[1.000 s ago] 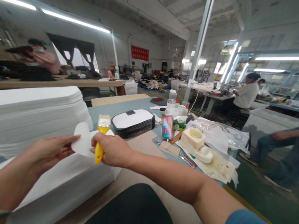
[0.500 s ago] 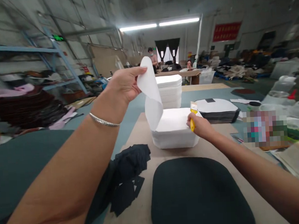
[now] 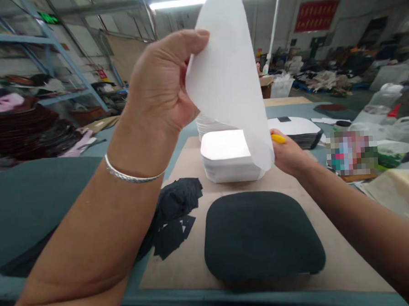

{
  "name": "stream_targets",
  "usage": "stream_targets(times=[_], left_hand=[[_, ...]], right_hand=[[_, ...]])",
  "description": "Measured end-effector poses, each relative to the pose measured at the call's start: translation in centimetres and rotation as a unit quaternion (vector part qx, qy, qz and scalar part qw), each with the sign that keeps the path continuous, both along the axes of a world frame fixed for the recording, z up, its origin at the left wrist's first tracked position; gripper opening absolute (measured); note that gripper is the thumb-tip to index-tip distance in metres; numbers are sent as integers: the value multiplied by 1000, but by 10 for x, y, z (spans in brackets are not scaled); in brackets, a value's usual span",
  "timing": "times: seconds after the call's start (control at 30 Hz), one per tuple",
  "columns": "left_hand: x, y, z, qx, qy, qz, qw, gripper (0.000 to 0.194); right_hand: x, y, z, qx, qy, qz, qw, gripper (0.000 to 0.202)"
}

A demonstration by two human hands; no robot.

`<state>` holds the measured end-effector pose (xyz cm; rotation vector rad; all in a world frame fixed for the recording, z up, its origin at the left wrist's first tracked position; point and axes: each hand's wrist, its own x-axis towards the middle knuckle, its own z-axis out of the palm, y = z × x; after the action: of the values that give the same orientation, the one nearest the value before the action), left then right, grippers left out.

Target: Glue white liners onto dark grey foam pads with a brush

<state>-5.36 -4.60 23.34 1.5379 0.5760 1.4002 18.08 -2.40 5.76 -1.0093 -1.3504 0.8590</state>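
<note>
My left hand (image 3: pixel 168 77), raised at upper centre, pinches a thin white sheet (image 3: pixel 229 69) by its left edge. The sheet hangs upright and curved, its lower end near my right hand. My right hand (image 3: pixel 288 155) is closed around a brush with a yellow handle (image 3: pixel 278 138); the sheet hides the bristles. Behind and below the sheet stands a stack of white sheets (image 3: pixel 224 145) on a brown board. Nearer to me lies a dark green rounded panel (image 3: pixel 262 236).
Dark fabric pieces (image 3: pixel 178 202) lie left of the panel. A black-sided stack with a white top (image 3: pixel 294 126) sits back right. Bottles and plastic bags (image 3: pixel 377 112) crowd the right side. A large dark sheet (image 3: pixel 39 202) covers the left.
My left hand has come up and closer with the white sheet, which now stands off the stack and hides part of it. My right hand has shifted slightly right. The view has tilted down.
</note>
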Motion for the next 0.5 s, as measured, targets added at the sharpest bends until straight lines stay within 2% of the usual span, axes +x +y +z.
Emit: stream_targets(times=[0.1,0.2,0.37,0.5], left_hand=[[-8,-5,-18,10,-29,-48,998,39],[-6,-11,-31,-12,-29,-35,999,37],[9,-19,-37,-15,-37,-54,998,32],[9,-21,-41,-11,-68,-102,992,28]], right_hand=[[8,-10,-7,-20,42,7,999,44],[4,-21,-17,-32,57,-1,998,44],[-20,-42,-26,-63,89,43,993,44],[-19,-58,-28,-64,110,47,991,41]])
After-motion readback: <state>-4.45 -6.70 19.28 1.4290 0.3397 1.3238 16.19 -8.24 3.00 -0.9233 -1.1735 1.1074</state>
